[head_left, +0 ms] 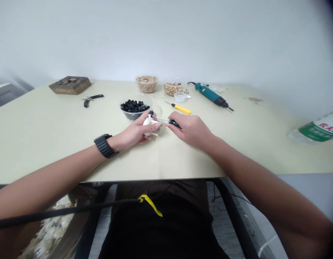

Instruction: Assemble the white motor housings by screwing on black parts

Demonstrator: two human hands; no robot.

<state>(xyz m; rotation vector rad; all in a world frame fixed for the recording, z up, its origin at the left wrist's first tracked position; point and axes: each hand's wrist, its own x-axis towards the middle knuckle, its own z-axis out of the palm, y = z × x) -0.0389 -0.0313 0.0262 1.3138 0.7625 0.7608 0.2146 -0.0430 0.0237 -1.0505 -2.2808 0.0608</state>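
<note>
Cream tabletop (48, 144) spreads under both hands: the left hand (135, 131) closes around a small white plastic piece (148, 124), and the right hand (189, 130) pinches a green-handled screwdriver (174, 124), its tip at that piece. Just past the left hand sits a clear bowl of black beads (133, 107); beyond the right hand lie a yellow-handled screwdriver (181, 109) and, farther off, a teal electric screwdriver (211, 94).

Pale cream tabletop (48, 140) is pretty packed, lol: chunky wooden block (69, 85) back left, black-handled pliers (92, 100) near it, clear bowl of black beads (134, 109) mid-table, two clear bowls of tan bits (146, 83) (172, 89) along the back, yellow-handled screwdriver (181, 109), teal electric screwdriver (211, 94), plus a plastic bottle (314, 131) lying at the right edge.
</note>
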